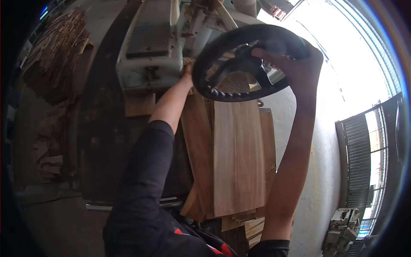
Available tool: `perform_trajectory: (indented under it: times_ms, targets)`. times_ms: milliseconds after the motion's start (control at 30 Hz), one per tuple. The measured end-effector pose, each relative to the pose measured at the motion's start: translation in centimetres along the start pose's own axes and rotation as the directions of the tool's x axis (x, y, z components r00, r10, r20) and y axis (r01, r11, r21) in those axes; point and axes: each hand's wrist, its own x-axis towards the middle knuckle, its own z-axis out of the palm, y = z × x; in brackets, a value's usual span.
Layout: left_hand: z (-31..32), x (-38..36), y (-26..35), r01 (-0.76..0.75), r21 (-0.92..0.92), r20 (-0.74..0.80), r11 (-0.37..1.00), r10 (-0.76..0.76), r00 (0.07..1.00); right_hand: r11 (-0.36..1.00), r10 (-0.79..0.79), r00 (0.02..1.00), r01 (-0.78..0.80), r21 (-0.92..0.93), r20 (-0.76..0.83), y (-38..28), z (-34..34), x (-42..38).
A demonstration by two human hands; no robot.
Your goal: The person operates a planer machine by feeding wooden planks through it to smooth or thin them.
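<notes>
The head camera looks down from close above the handwheel (242,64).

The left hand (187,71) is largely disappearing behind the black handwheel (203,64), its grasp being concealed. Fingers of the right hand (299,68) are passing partly behind the opposite rim. The wheel is covering the far edge of the top board (238,158). The upper frame edge is cropping the pale machine (150,70).
</notes>
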Motion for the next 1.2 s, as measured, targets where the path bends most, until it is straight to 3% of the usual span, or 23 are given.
perform_trajectory:
  times_ms: [100,133,167,200,233,300,333,400,500,533,600,667,733,767,800,833,867,933,967,1033,1100,1133,1200]
  targets:
    - [-0.1,-0.2,0.0,-0.076,-0.026,0.095,0.997,0.078,0.992,0.983,-0.051,0.999,0.048,0.179,0.014,2.1,0.1,0.6]
    - [0.0,-0.8,-0.5,-0.113,-0.010,0.098,0.994,0.113,0.989,0.998,0.016,1.000,-0.015,-0.058,0.023,0.8,-0.4,0.0]
    - [-0.1,-1.3,-1.0,-0.150,0.007,0.101,0.989,0.149,0.984,0.996,-0.076,0.995,0.073,0.055,0.063,3.0,-1.0,0.4]
    - [-0.7,-1.5,-1.4,-0.211,0.050,0.068,0.976,0.207,0.976,0.993,0.021,0.997,-0.030,0.117,0.075,1.6,-1.1,0.8]
    - [-1.3,-1.6,-1.5,-0.262,0.092,0.031,0.961,0.261,0.965,0.996,-0.037,0.999,0.039,0.082,-0.019,0.7,0.1,0.3]
    - [-7.3,-3.2,1.2,-0.269,0.200,0.112,0.942,0.251,0.961,0.988,-0.153,0.967,0.151,-0.025,-0.206,-1.0,2.6,-0.8]
    - [-8.3,-2.9,1.7,-0.259,0.238,0.125,0.936,0.235,0.964,0.962,-0.254,0.912,0.273,0.014,-0.321,0.0,3.9,-0.7]
    - [-9.7,-2.4,2.3,-0.252,0.299,0.160,0.921,0.212,0.964,0.931,-0.305,0.884,0.356,0.086,-0.355,1.4,4.7,-0.6]
    - [-8.9,-2.0,1.3,-0.260,0.257,0.124,0.931,0.235,0.964,0.961,-0.167,0.982,0.181,0.208,-0.086,1.3,3.3,-1.1]
    - [-9.7,-1.3,1.6,-0.224,0.212,0.261,0.951,0.166,0.951,0.968,-0.137,0.991,0.135,0.214,-0.005,0.6,1.9,-1.1]
    - [-10.5,-1.0,2.3,-0.277,0.163,0.186,0.947,0.246,0.951,0.969,-0.056,0.994,0.031,0.245,0.098,-0.4,-1.5,-0.2]
    - [-9.4,-2.7,2.3,-0.319,0.079,0.115,0.945,0.309,0.944,0.961,-0.146,0.989,0.139,0.240,0.014,0.7,-1.7,0.1]
    - [-7.1,-3.9,2.3,-0.345,0.013,0.045,0.938,0.345,0.938,0.959,-0.263,0.945,0.278,0.048,-0.196,1.3,-1.4,-1.4]
    - [-5.5,-5.0,2.6,-0.340,-0.008,-0.024,0.940,0.340,0.940,0.983,-0.180,0.968,0.173,-0.057,-0.173,1.7,-0.3,0.1]
    - [-2.3,-6.9,2.8,-0.294,-0.010,-0.097,0.956,0.292,0.951,0.983,-0.095,0.984,0.070,-0.167,-0.148,2.0,0.9,1.5]
    - [0.7,-9.0,3.2,-0.249,-0.019,-0.169,0.968,0.242,0.955,1.000,-0.013,0.996,0.011,-0.027,-0.091,2.8,1.4,2.0]
    - [0.7,-10.7,5.2,-0.154,0.039,-0.316,0.987,0.158,0.935,1.000,-0.001,0.998,0.000,-0.025,-0.055,2.9,1.4,1.5]
    - [-4.6,-17.7,9.7,0.132,-0.088,-0.464,0.987,-0.158,0.872,0.998,-0.003,0.999,0.000,-0.063,-0.045,2.2,-0.1,2.2]
    - [-5.9,-21.0,9.2,0.141,-0.043,-0.476,0.989,-0.145,0.868,0.994,0.016,0.999,-0.019,-0.105,-0.028,1.8,-0.5,2.0]
    - [-7.5,-26.3,7.0,0.222,-0.037,-0.407,0.974,-0.217,0.887,0.974,0.021,0.999,-0.012,-0.225,0.038,0.8,-1.1,1.0]
    - [-9.3,-30.0,5.6,0.193,-0.367,-0.276,0.910,-0.305,0.912,0.947,0.094,0.996,-0.089,-0.308,0.002,0.0,-1.3,-0.5]
    - [-11.0,-31.7,5.4,0.174,-0.517,-0.208,0.838,-0.320,0.924,0.939,0.044,0.995,-0.073,-0.337,-0.093,-0.6,-1.5,-2.3]
    - [-11.1,-36.8,6.0,0.198,-0.832,-0.095,0.518,-0.485,0.869,0.940,-0.010,0.969,-0.075,-0.332,-0.247,0.9,-2.0,-8.8]
